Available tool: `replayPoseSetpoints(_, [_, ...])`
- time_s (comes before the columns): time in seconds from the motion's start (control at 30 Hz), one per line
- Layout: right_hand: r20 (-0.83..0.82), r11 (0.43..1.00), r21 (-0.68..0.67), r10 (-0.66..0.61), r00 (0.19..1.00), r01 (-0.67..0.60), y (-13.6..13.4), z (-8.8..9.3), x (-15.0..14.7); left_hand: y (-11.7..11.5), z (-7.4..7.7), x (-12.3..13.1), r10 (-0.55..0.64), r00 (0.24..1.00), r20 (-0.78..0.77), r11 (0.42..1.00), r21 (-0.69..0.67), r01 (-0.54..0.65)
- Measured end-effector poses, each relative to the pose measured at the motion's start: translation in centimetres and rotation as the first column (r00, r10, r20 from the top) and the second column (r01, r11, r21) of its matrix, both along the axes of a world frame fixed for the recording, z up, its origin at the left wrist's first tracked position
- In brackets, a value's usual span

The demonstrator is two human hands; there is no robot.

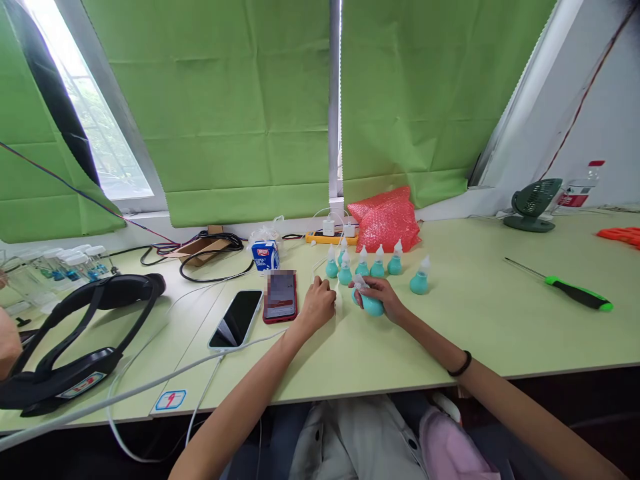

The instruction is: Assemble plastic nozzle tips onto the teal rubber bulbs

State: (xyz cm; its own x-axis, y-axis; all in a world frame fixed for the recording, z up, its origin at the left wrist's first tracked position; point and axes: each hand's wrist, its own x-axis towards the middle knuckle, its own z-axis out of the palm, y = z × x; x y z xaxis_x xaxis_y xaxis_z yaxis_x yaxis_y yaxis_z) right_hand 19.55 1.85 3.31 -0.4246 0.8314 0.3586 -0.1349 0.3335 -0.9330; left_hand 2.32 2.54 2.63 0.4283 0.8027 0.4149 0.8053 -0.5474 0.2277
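Observation:
My right hand (383,293) is wrapped round a teal bulb aspirator (374,307), which it holds tilted just above the table, its clear nozzle pointing up and left. My left hand (319,300) rests on the table to the left of it, fingers curled in; whatever they may hold is hidden. A thin white cable runs close to these fingers. Beyond both hands, several more teal bulb aspirators (377,268) with clear nozzles stand upright in a loose group. One separate bulb aspirator (419,283) stands to the right of my right hand.
Left of my left hand lie a red-cased phone (280,298) and a white-edged phone (237,320). Behind are a blue drink carton (265,256), power strip (320,238) and red bubble-wrap pouch (387,223). A screwdriver (570,291) and fan (534,207) are right; a black headset (85,333) is left.

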Motion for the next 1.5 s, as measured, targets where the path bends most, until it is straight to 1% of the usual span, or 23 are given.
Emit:
replayPoseSetpoints(0.1, [0.097,0.994,-0.039,0.101,0.990,-0.098,-0.5,0.2,-0.2,-0.5,0.7,0.1,0.022,0.999,0.026,0.999,0.036,-0.023])
replayPoseSetpoints(0.17, [0.162,0.989,-0.058,0.141,0.977,-0.133,-0.8,0.3,-0.4,-1.1,1.4,0.2,0.040,0.997,0.071,0.998,0.054,-0.044])
replayPoseSetpoints(0.23, [0.213,0.989,-0.059,0.143,0.967,-0.133,-1.0,0.3,-0.5,-1.6,2.0,0.2,0.047,0.993,0.112,0.997,0.052,-0.053])
replayPoseSetpoints(0.33, [0.273,0.994,-0.041,0.107,0.956,-0.100,-0.9,0.0,-0.5,-2.2,2.4,0.3,0.005,0.992,0.129,1.000,0.012,-0.007])
replayPoseSetpoints(0.47, [0.336,0.997,-0.036,0.074,0.939,-0.066,-0.9,-0.5,-0.9,-2.4,2.2,0.6,-0.065,0.986,0.152,0.997,-0.041,0.072])
replayPoseSetpoints(0.63, [0.387,0.997,-0.027,0.083,0.918,-0.078,-1.2,-1.1,-1.4,-2.4,1.5,1.2,-0.127,0.967,0.220,0.980,-0.121,0.156])
replayPoseSetpoints(0.73, [0.408,0.995,-0.011,0.091,0.909,-0.095,-1.2,-1.1,-1.4,-2.2,1.3,1.5,-0.170,0.947,0.272,0.955,-0.193,0.227])
replayPoseSetpoints(0.87, [0.434,0.987,-0.012,0.149,0.889,-0.160,-1.3,-0.7,-1.2,-2.0,1.4,1.5,-0.233,0.914,0.332,0.904,-0.271,0.329])
replayPoseSetpoints(0.97, [0.445,0.980,-0.002,0.181,0.877,-0.201,-1.5,-0.2,-1.1,-1.8,1.6,1.3,-0.255,0.902,0.348,0.875,-0.313,0.369])
replayPoseSetpoints(1.03, [0.446,0.976,0.014,0.190,0.874,-0.219,-1.7,0.0,-0.9,-1.6,1.8,1.0,-0.238,0.908,0.345,0.879,-0.322,0.352])
replayPoseSetpoints(1.1, [0.434,0.974,0.032,0.189,0.881,-0.225,-1.7,0.2,-0.8,-1.4,2.1,0.7,-0.192,0.923,0.334,0.903,-0.307,0.299])
replayPoseSetpoints(1.23, [0.350,0.980,0.043,0.167,0.922,-0.194,-1.2,0.3,-0.5,-1.0,2.4,0.2,-0.045,0.966,0.256,0.969,-0.222,0.104])
replayPoseSetpoints(1.33, [0.236,0.985,0.025,0.162,0.958,-0.172,-0.6,0.1,-0.3,-0.9,2.1,0.1,0.049,0.988,0.146,0.988,-0.154,-0.026])
replayPoseSetpoints(1.4, [0.161,0.986,0.008,0.162,0.974,-0.165,-0.2,-0.1,-0.2,-0.7,1.6,0.2,0.068,0.995,0.071,0.991,-0.121,-0.059])
replayPoseSetpoints(1.5, [0.084,0.988,-0.020,0.154,0.984,-0.153,0.2,0.0,-0.1,-0.5,0.9,0.4,0.044,0.999,-0.027,0.997,-0.070,-0.046])
